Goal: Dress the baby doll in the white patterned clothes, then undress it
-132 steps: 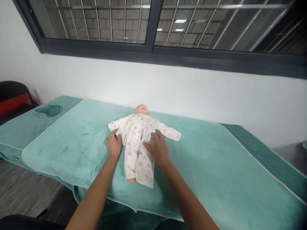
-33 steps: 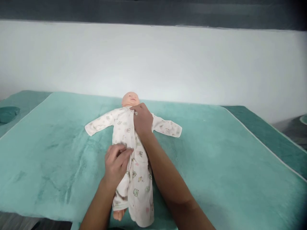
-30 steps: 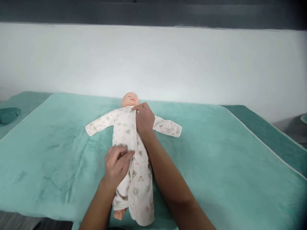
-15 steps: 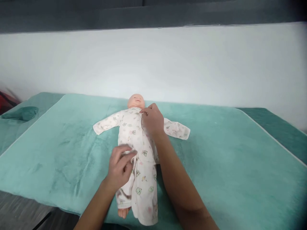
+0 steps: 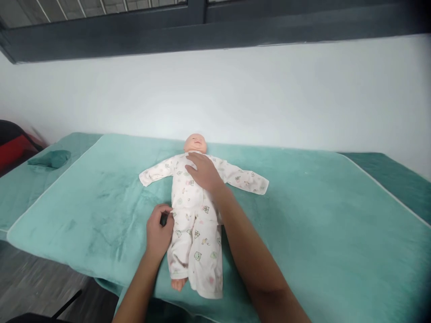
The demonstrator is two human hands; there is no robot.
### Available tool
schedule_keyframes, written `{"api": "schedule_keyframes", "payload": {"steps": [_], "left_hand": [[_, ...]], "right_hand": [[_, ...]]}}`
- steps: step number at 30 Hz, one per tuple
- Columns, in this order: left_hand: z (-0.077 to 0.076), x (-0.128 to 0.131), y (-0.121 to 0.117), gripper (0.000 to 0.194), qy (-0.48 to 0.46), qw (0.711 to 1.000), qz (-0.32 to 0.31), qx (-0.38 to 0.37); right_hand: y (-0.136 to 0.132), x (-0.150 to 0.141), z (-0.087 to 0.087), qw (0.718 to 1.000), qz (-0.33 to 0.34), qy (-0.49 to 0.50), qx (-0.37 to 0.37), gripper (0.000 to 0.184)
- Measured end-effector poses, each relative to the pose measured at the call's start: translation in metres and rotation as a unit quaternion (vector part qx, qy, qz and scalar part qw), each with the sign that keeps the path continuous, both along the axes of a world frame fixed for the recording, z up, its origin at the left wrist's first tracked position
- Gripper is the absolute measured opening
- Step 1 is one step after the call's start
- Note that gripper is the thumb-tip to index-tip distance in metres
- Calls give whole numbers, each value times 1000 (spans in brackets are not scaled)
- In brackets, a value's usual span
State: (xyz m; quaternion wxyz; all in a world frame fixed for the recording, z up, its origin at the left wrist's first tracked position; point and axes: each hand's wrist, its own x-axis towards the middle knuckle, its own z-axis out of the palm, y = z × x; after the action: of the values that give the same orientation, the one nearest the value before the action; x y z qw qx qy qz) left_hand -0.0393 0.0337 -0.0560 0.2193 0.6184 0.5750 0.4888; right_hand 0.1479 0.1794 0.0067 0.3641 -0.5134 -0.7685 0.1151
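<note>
A baby doll [image 5: 195,142] lies on its back, head toward the wall, its sleeves spread to both sides. It wears a white printed top [image 5: 182,190] and matching trousers [image 5: 202,251]; one foot [image 5: 178,284] pokes out of a trouser leg. My right hand [image 5: 204,171] rests flat on the doll's upper chest, fingers stretched out. Down at the waist, my left hand [image 5: 160,229] pinches the top's lower hem at the side between thumb and forefinger. My right forearm hides part of the doll's side.
A green cloth [image 5: 319,224] covers the bed, with a small green cushion [image 5: 50,159] at its left end. Behind stands a white wall [image 5: 235,94] below a dark window frame [image 5: 141,38]. A red and black object [image 5: 15,150] sits at the far left.
My right hand has moved from the collar's side onto the chest and flattened. My left hand has shifted left from mid-waist to the hem at the side. The camera has tilted up.
</note>
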Motion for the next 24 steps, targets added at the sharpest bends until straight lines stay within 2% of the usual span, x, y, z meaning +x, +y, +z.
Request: {"api": "schedule_keyframes", "payload": {"steps": [2, 4, 7, 8, 10, 12, 13, 15, 18, 24], "left_hand": [[3, -1, 0, 8, -21, 1000, -7, -23], [6, -7, 3, 7, -30, 997, -43, -48], [9, -30, 23, 12, 12, 993, -95, -69], [10, -41, 34, 16, 47, 994, -78, -58], [9, -64, 62, 32, 156, 987, 34, -7], [8, -83, 90, 55, 252, 959, 131, -7], [8, -89, 102, 60, 288, 946, 150, -26], [8, -97, 120, 57, 330, 930, 152, -61], [10, -100, 131, 46, 333, 930, 130, -82], [15, -116, 140, 49, 330, 929, 164, -29]], "right_hand": [[-1, 2, -1, 1000, 2, -8, 3, 38], [-3, 2, -1, 1000, 3, -12, 3, 37], [-6, 1, 1, 1000, 0, -3, -4, 36], [-6, 1, 1, 1000, 0, 1, -5, 35], [-6, 0, 2, 1000, 2, 4, -5, 34], [-6, 0, 1, 1000, 3, 9, -5, 34], [-6, 1, 1, 1000, 1, 12, -6, 34], [-5, 1, 0, 1000, -2, 17, -7, 34], [-3, 2, -2, 1000, 1, 21, -6, 33], [-3, 2, -3, 1000, -1, 25, -9, 33]]}}
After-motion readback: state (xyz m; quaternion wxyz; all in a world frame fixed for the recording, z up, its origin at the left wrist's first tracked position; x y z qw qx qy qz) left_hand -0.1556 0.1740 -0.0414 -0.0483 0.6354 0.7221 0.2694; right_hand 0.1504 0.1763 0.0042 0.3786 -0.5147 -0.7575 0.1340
